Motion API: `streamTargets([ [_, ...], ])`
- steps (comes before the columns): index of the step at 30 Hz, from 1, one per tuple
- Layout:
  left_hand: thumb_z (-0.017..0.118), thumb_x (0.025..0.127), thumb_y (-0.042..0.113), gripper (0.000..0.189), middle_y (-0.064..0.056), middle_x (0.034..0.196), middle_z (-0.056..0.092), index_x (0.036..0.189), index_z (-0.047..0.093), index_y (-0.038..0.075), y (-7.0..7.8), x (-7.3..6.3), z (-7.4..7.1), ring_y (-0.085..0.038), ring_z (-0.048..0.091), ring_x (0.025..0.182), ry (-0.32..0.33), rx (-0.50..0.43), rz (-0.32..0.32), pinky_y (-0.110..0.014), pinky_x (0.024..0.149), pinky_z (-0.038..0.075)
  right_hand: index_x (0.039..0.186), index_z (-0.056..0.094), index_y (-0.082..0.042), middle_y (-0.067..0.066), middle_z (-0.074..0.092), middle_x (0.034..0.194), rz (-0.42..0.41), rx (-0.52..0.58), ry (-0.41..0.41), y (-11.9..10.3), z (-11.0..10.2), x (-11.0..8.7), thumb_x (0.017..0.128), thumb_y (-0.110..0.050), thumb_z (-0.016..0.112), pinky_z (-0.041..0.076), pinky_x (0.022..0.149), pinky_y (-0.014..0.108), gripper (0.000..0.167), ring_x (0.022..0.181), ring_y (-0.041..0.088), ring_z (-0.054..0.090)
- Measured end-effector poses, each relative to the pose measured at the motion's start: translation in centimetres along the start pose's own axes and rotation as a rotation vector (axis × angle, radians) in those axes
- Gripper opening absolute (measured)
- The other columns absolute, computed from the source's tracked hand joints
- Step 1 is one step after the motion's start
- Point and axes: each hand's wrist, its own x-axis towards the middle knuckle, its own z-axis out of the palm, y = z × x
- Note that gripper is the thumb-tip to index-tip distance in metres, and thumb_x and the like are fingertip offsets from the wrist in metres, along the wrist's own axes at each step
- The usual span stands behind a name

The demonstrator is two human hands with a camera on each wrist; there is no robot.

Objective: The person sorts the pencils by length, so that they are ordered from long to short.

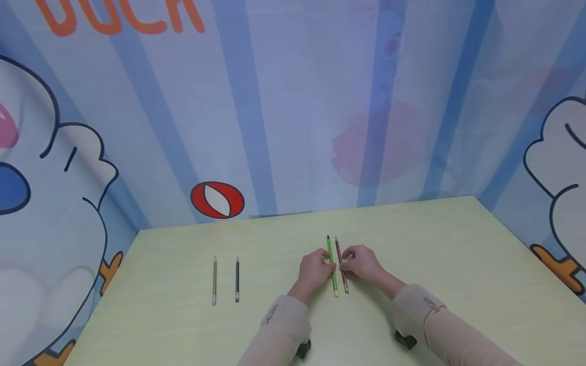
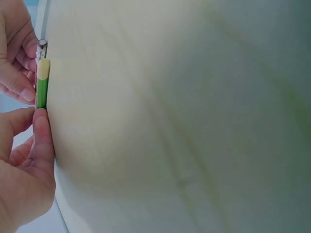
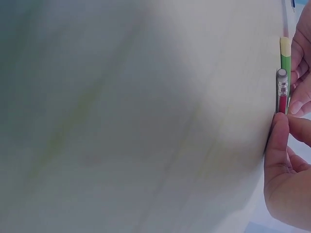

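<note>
A green pencil [image 1: 334, 283] with a pale yellow end lies on the table, its dark tip toward the wall. My left hand [image 1: 314, 270] pinches it between thumb and fingers. Close on its right is a dark red pencil [image 1: 338, 249] with a metal ferrule and eraser, which my right hand [image 1: 363, 263] pinches from the right side. The two pencils lie nearly parallel with a narrow gap between them. In the right wrist view, the red pencil's eraser [image 3: 282, 73] is nearer than the green pencil's yellow end [image 3: 285, 47].
Farther left on the pale table [image 1: 165, 284] lie a gold-brown pencil [image 1: 214, 279] and a dark blue pencil [image 1: 237, 279], apart and roughly parallel, erasers toward me. A striped blue backdrop [image 1: 302, 127] with cartoon prints rises behind the table's far edge.
</note>
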Motion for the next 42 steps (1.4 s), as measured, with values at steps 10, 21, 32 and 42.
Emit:
streamTargets([
  [10, 0.062, 0.081, 0.018, 0.029, 0.003, 0.061, 0.058, 0.106, 0.056, 0.005, -0.3, 0.3, 0.2, -0.008, 0.052, 0.051, -0.007, -0.007, -0.013, -0.019, 0.051, 0.037, 0.095, 0.058, 0.005, 0.007, 0.060, 0.057, -0.008, 0.032, 0.006, 0.1, 0.0, -0.1, 0.075, -0.003, 0.064, 0.046, 0.047, 0.025, 0.022, 0.047, 0.012, 0.055],
  [21, 0.060, 0.083, 0.019, 0.027, 0.003, 0.064, 0.058, 0.106, 0.056, 0.006, -0.3, 0.2, 0.2, -0.007, 0.051, 0.052, 0.001, -0.019, -0.013, -0.018, 0.051, 0.037, 0.095, 0.057, 0.004, 0.007, 0.060, 0.059, -0.003, 0.031, 0.003, -0.1, -0.2, -0.3, 0.077, -0.005, 0.063, 0.047, 0.048, 0.025, 0.021, 0.048, 0.012, 0.055],
  [32, 0.059, 0.082, 0.021, 0.026, 0.001, 0.079, 0.063, 0.105, 0.057, 0.009, -1.1, -0.7, -0.5, -0.006, 0.054, 0.065, 0.024, -0.016, 0.053, -0.019, 0.058, 0.042, 0.089, 0.058, 0.001, 0.005, 0.056, 0.058, -0.024, 0.100, 0.025, -1.1, 0.4, -0.4, 0.077, -0.006, 0.061, 0.042, 0.046, 0.024, 0.014, 0.046, 0.012, 0.050],
  [42, 0.057, 0.082, 0.016, 0.027, -0.003, 0.086, 0.063, 0.108, 0.057, 0.009, -2.3, -2.6, -4.8, -0.011, 0.058, 0.071, 0.059, -0.048, 0.098, -0.022, 0.058, 0.043, 0.094, 0.059, 0.001, 0.006, 0.057, 0.065, -0.077, 0.153, -0.015, -4.3, 2.1, -0.3, 0.077, -0.008, 0.063, 0.042, 0.046, 0.023, 0.019, 0.048, 0.012, 0.050],
])
